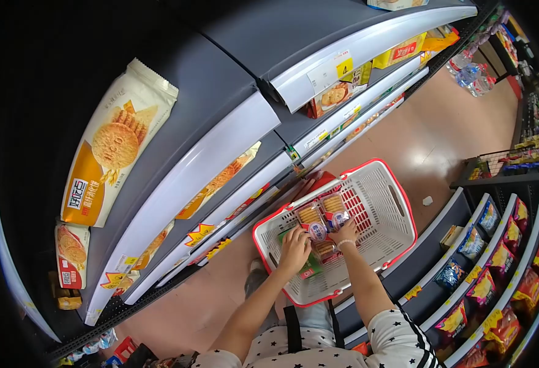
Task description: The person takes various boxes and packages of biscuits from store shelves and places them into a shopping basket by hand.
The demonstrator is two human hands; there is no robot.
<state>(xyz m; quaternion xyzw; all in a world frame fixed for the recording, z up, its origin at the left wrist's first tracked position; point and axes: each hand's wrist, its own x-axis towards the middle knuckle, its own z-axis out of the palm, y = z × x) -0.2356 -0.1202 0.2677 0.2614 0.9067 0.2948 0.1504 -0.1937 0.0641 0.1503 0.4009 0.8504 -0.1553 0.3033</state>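
Observation:
A white shopping basket with a red rim [411, 216] is below me, holding packs of round biscuits in clear wrapping with purple-and-white labels. My left hand [295, 250] reaches in and grips the lower end of the left biscuit pack [310, 214], fingers curled near its label. My right hand [346, 234], with a bracelet at the wrist, has its fingers on the lower end of the right biscuit pack [332, 203]. Between the hands lies another biscuit pack [326, 249], partly covered. A green package [310, 268] lies under my left hand, mostly hidden.
Shelves on the left carry a large biscuit bag [119, 144], a smaller red-and-white bag [72, 254] and a price tag [343, 66]. At right, curved shelves hold several snack bags [484, 288]. Bottled water [474, 76] stands on the floor at the far end.

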